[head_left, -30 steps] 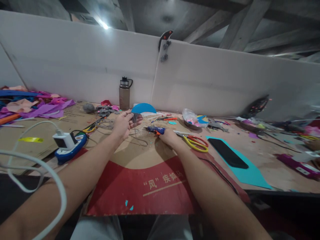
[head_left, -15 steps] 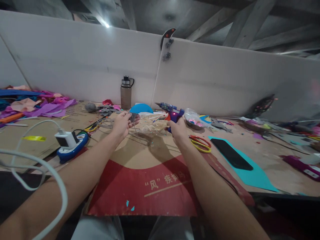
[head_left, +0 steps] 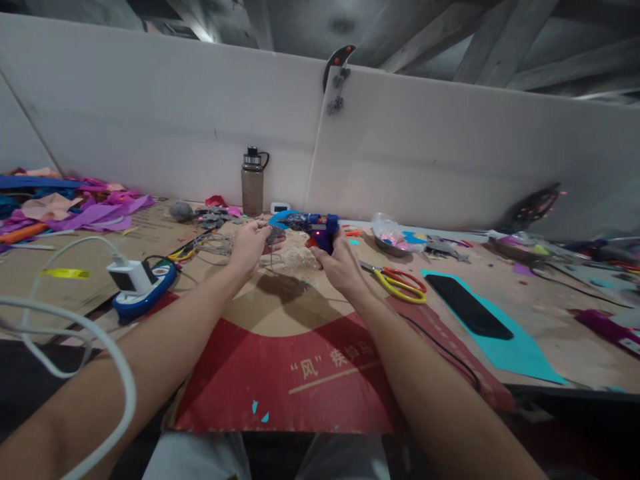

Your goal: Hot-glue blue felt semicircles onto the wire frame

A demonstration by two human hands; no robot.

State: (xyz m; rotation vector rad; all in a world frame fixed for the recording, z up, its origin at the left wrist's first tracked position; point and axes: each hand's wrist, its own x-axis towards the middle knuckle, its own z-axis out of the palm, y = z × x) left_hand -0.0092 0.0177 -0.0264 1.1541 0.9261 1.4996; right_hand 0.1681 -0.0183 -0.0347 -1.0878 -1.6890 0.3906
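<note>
One cardboard sheet (head_left: 280, 400) reads “风” 疾如马; right hand (head_left: 340, 263) grips glue gun (head_left: 320, 228)

Arms (head_left: 173, 333) stretched forward, the left fingers (head_left: 260, 233) pinch and the right fingers (head_left: 327, 260) grip.

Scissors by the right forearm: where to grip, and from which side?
Probably by the red and yellow handle loops, from above and the right. The scissors lie with the loops out to the right and the blades pointing left, toward the right hand, so that side should avoid the metal.
</note>
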